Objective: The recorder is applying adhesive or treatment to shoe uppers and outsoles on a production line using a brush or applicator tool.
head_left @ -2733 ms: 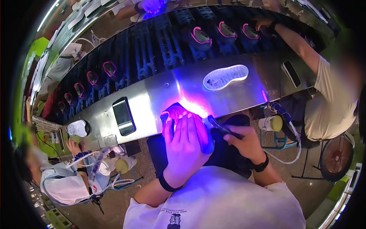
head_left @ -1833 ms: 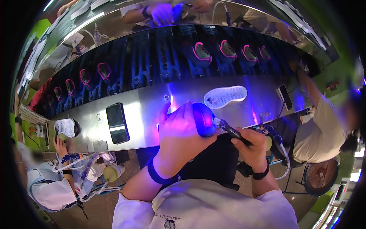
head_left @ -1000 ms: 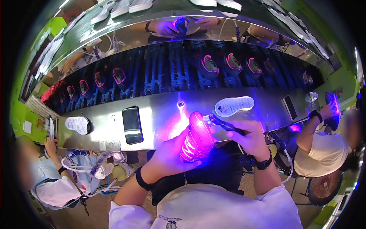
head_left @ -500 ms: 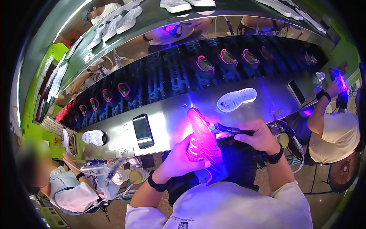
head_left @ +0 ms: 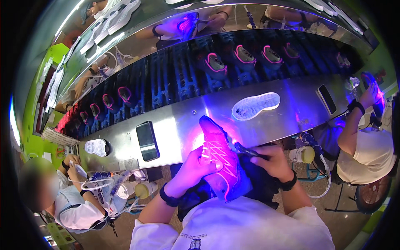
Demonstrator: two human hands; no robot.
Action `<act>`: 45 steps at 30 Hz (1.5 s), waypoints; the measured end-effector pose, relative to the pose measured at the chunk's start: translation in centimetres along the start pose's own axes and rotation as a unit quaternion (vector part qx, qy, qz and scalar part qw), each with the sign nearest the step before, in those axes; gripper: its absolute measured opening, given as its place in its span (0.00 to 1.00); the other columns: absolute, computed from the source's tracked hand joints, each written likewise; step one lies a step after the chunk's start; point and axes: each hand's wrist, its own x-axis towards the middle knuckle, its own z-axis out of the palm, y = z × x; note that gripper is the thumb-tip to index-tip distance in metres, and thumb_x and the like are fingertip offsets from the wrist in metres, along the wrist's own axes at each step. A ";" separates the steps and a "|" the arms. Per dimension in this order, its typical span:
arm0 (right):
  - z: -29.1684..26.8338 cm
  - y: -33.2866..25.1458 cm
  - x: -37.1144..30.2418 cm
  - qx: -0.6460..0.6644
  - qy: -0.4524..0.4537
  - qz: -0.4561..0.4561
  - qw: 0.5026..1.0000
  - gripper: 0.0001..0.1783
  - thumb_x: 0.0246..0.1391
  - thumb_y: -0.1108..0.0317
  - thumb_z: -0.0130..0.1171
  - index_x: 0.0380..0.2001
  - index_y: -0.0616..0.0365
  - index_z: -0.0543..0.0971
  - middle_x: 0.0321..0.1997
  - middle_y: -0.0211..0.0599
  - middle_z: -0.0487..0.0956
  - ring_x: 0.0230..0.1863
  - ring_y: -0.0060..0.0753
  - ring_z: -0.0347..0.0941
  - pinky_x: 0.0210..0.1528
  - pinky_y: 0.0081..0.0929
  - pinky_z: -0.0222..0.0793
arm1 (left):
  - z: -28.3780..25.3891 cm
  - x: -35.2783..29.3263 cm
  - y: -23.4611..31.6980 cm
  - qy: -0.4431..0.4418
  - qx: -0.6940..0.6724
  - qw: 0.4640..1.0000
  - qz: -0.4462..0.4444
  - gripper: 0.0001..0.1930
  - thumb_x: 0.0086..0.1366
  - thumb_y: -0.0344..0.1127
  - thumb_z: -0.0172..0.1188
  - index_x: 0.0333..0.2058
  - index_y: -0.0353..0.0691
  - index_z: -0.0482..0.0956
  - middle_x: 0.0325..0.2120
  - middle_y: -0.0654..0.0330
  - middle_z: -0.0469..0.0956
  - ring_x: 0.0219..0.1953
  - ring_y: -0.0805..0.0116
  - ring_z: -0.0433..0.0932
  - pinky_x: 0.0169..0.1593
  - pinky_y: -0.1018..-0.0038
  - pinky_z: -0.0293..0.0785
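Observation:
My left hand [head_left: 193,168] grips a shoe upper [head_left: 225,162] around its lacing side, thumb across the front. The shoe glows pink and blue under violet light, with bright zigzag lines and its toe pointing away from me. In my right hand [head_left: 273,162] is a black-handled brush [head_left: 250,152], its tip at the right lower edge of the shoe, near the forefoot. Whether the bristles touch is hard to tell in the glare. Beyond the shoe, a white shoe sole [head_left: 256,106] lies on the metal bench [head_left: 179,121].
A phone [head_left: 147,141] lies left of the shoe, another phone [head_left: 326,100] far right. A second sole [head_left: 96,147] sits at the bench's left end. Behind the bench runs a dark conveyor [head_left: 160,85] carrying several shoes. Co-workers sit on both sides; a yellow-lidded pot [head_left: 307,154] stands right.
The shoe has turned in my left hand, so more of its zigzag side shows, and its toe has swung slightly left. The brush has shifted a little nearer to me along the edge.

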 end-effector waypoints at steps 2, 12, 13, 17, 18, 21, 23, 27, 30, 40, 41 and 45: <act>-1.5 0.3 -1.2 0.020 -0.036 0.021 0.999 0.16 0.53 0.75 0.70 0.47 0.64 0.84 0.39 0.40 0.86 0.39 0.26 0.80 0.46 0.25 0.74 | -0.2 -0.1 0.2 0.003 0.007 1.000 0.001 0.35 0.61 0.33 0.72 0.62 0.28 0.65 0.52 0.54 0.78 0.54 0.65 0.79 0.59 0.66 0.76; 0.8 -3.4 0.2 -0.010 -0.001 0.032 0.999 0.17 0.56 0.70 0.69 0.48 0.64 0.83 0.37 0.35 0.85 0.39 0.23 0.79 0.45 0.24 0.73 | -0.8 -1.5 0.4 -0.006 0.013 0.999 0.039 0.39 0.59 0.34 0.74 0.63 0.27 0.63 0.52 0.54 0.78 0.53 0.66 0.80 0.57 0.68 0.77; 0.7 -3.8 -0.5 -0.001 -0.037 0.049 0.998 0.17 0.55 0.71 0.70 0.47 0.65 0.84 0.35 0.34 0.85 0.36 0.21 0.77 0.41 0.23 0.73 | -1.3 -1.9 0.4 0.002 0.007 0.999 0.050 0.39 0.59 0.35 0.74 0.64 0.27 0.63 0.52 0.54 0.78 0.53 0.66 0.79 0.57 0.68 0.77; -0.2 -3.8 -2.9 0.001 -0.094 0.067 0.993 0.18 0.52 0.71 0.71 0.46 0.67 0.85 0.30 0.31 0.84 0.29 0.18 0.75 0.33 0.20 0.70 | -2.8 -2.9 0.2 0.061 0.068 0.994 0.060 0.37 0.59 0.34 0.74 0.63 0.30 0.65 0.51 0.55 0.78 0.53 0.66 0.79 0.58 0.68 0.76; -0.3 -4.2 -3.8 0.013 -0.081 0.106 0.991 0.18 0.53 0.70 0.71 0.46 0.67 0.85 0.29 0.31 0.83 0.29 0.18 0.75 0.33 0.20 0.70 | -2.5 -3.0 0.5 0.061 0.078 0.993 0.071 0.35 0.59 0.33 0.73 0.62 0.31 0.67 0.50 0.55 0.79 0.52 0.66 0.79 0.58 0.67 0.76; 1.0 -6.0 -1.9 0.010 -0.066 0.146 0.987 0.18 0.53 0.70 0.71 0.46 0.67 0.84 0.28 0.29 0.82 0.28 0.17 0.74 0.32 0.19 0.69 | -2.2 -3.4 0.5 0.050 0.043 0.996 0.066 0.33 0.60 0.33 0.73 0.60 0.31 0.68 0.50 0.55 0.79 0.52 0.66 0.79 0.58 0.66 0.77; 1.3 -5.6 -1.2 0.029 -0.051 0.158 0.986 0.19 0.52 0.69 0.72 0.47 0.67 0.84 0.27 0.27 0.81 0.28 0.17 0.73 0.31 0.18 0.68 | -2.3 -3.3 0.2 0.063 0.051 0.995 0.062 0.33 0.60 0.33 0.72 0.61 0.31 0.67 0.50 0.55 0.78 0.52 0.65 0.80 0.57 0.66 0.77; -0.4 -6.1 -1.5 0.023 -0.090 0.141 0.986 0.18 0.51 0.69 0.72 0.45 0.66 0.85 0.27 0.28 0.82 0.27 0.17 0.73 0.30 0.19 0.67 | -2.5 -3.5 0.1 0.099 0.013 0.993 0.055 0.32 0.62 0.32 0.68 0.61 0.30 0.66 0.51 0.54 0.78 0.52 0.65 0.80 0.55 0.68 0.78; -1.6 -6.2 -2.6 -0.061 -0.107 0.056 0.991 0.17 0.50 0.70 0.72 0.44 0.66 0.85 0.26 0.30 0.82 0.27 0.19 0.73 0.30 0.20 0.66 | -2.6 -2.6 -0.4 0.131 0.017 0.988 0.077 0.26 0.63 0.33 0.66 0.57 0.30 0.70 0.45 0.56 0.81 0.46 0.68 0.82 0.49 0.72 0.79; -2.2 -7.9 -0.7 -0.219 -0.010 -0.065 0.974 0.21 0.42 0.77 0.74 0.44 0.59 0.86 0.24 0.36 0.78 0.22 0.26 0.71 0.27 0.24 0.65 | -1.7 -1.8 0.8 0.072 -0.148 0.986 -0.035 0.26 0.71 0.46 0.55 0.59 0.33 0.70 0.49 0.53 0.80 0.49 0.62 0.83 0.48 0.63 0.84; -2.4 -7.8 -0.3 -0.223 -0.012 -0.086 0.971 0.22 0.41 0.78 0.74 0.44 0.58 0.86 0.22 0.36 0.77 0.21 0.27 0.70 0.26 0.24 0.64 | -1.3 -1.7 1.1 0.075 -0.189 0.977 -0.065 0.25 0.71 0.47 0.54 0.59 0.36 0.70 0.50 0.53 0.80 0.48 0.61 0.83 0.45 0.63 0.85; -3.0 -9.0 1.3 -0.236 0.001 -0.137 0.962 0.22 0.41 0.78 0.74 0.45 0.57 0.86 0.21 0.34 0.75 0.21 0.28 0.69 0.26 0.24 0.63 | -0.9 -1.8 1.3 0.011 -0.267 0.960 -0.085 0.27 0.73 0.54 0.51 0.62 0.43 0.67 0.48 0.53 0.80 0.44 0.62 0.84 0.44 0.68 0.84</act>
